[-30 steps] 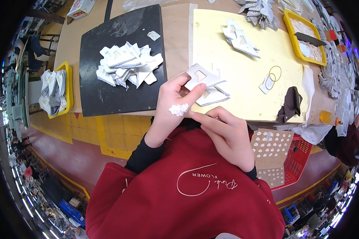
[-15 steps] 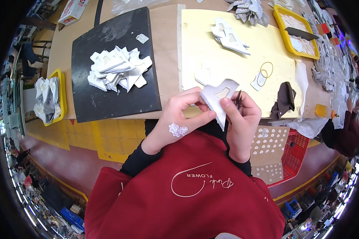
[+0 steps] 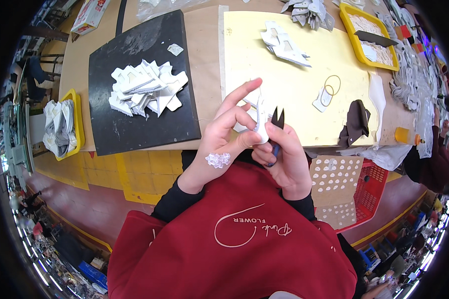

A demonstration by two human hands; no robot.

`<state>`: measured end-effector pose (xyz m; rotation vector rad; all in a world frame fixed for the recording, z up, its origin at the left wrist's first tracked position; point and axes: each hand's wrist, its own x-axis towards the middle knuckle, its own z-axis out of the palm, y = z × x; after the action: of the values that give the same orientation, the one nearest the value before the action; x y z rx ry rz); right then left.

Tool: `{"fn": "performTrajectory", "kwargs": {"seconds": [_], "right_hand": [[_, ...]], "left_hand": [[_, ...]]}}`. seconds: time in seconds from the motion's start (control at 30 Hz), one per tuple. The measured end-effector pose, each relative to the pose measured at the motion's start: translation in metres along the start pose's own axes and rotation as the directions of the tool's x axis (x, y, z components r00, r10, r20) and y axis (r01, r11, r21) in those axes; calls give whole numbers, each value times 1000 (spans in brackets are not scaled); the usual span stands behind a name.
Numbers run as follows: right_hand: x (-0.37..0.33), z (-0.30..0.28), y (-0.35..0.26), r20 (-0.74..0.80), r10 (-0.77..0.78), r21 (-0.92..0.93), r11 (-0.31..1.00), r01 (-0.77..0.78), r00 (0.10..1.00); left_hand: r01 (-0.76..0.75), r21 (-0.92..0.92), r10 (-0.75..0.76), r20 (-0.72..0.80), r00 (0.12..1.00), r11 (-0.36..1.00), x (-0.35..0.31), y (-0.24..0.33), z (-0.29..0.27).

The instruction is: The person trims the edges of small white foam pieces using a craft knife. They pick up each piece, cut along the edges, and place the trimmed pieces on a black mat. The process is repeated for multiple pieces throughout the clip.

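My left hand [image 3: 220, 137] pinches a white shoe-upper piece [image 3: 261, 124] between thumb and bent fingers, its index finger stretched up and away. The piece is seen nearly edge-on. My right hand [image 3: 290, 162] grips small thread snips [image 3: 278, 119] with black blades pointing up and a blue handle in the palm. Its thumb is at the lower end of the same piece, beside my left thumb; whether it also grips the piece I cannot tell. Behind my hands another white piece, partly hidden, lies on the pale yellow sheet [image 3: 294, 92].
Left of my hands, a black board [image 3: 134, 45] bears a heap of white upper pieces [image 3: 144, 89]. Yellow trays [image 3: 78, 119] stand at the far left and back right. Stacked pieces [image 3: 284, 44], an elastic band [image 3: 333, 85] and dark fabric [image 3: 355, 124] lie on the sheet.
The white piece has turned from face-up to nearly edge-on. My left index finger has lifted off it. The snips' blades have swung into plain view, and my right hand has shifted slightly left.
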<state>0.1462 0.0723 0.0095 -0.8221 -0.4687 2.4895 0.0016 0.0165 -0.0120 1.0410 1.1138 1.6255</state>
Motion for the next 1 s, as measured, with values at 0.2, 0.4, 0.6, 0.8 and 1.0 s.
{"fn": "performTrajectory", "kwargs": {"seconds": [0.2, 0.4, 0.6, 0.8, 1.0], "right_hand": [[-3, -1, 4, 57, -23, -16, 1000, 24, 998], [-4, 7, 4, 189, -656, -857, 253, 449, 731], [-11, 13, -3, 350, -613, -882, 38, 469, 708], [-9, 10, 2, 358, -635, -851, 81, 519, 685], [-9, 9, 3, 391, -647, -818, 82, 569, 655]], "left_hand": [[-195, 387, 152, 138, 979, 901, -1, 8, -14], [85, 91, -76, -94, 993, 992, -3, 12, -9], [104, 30, -103, -34, 994, 994, -3, 13, -9], [47, 66, -45, -41, 998, 997, -5, 11, -10], [21, 126, -14, -62, 998, 992, -4, 15, -8]]}}
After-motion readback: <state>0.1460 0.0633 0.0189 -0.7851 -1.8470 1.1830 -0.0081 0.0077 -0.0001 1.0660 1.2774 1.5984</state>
